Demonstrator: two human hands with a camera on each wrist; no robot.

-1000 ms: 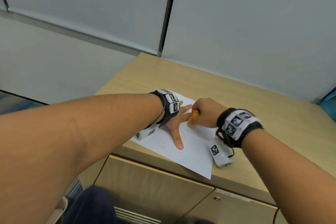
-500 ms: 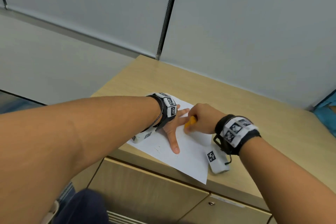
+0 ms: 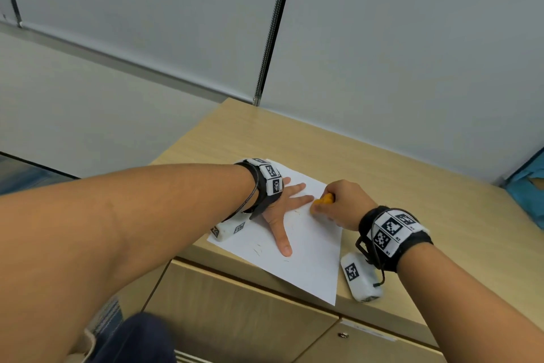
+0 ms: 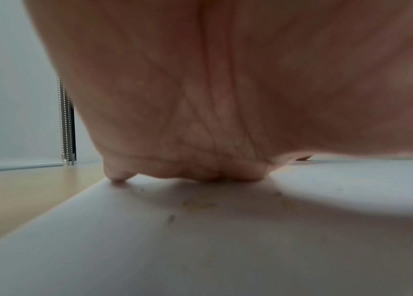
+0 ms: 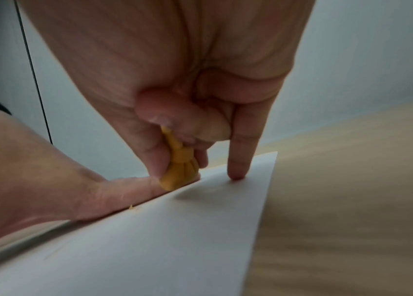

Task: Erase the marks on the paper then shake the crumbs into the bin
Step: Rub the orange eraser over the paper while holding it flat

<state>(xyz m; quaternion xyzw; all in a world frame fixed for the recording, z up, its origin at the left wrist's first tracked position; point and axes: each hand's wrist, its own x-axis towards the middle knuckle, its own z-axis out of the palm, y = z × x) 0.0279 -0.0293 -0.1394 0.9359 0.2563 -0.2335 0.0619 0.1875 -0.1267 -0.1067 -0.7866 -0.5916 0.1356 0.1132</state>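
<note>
A white sheet of paper (image 3: 306,256) lies on the wooden cabinet top (image 3: 397,180), one corner hanging over the front edge. My left hand (image 3: 282,212) lies flat on it with fingers spread, pressing it down. My right hand (image 3: 341,203) pinches an orange eraser (image 3: 323,200) between thumb and fingers; its tip touches the paper (image 5: 175,230) just beside my left fingertips. In the right wrist view the eraser (image 5: 180,172) is bent against the sheet and my little finger rests on the paper. Orange crumbs (image 4: 195,204) are scattered on the paper (image 4: 200,250) under my left palm. No bin is in view.
Grey window blinds with a bead chain (image 3: 273,30) stand behind the cabinet. Cabinet doors (image 3: 235,318) are below the front edge. Something blue (image 3: 530,186) sits at the far right edge. The wrist camera units rest on the top beside the paper.
My right hand has slid the eraser slightly to the right and back along the paper beside the left fingertips. The left hand stays pressed flat.
</note>
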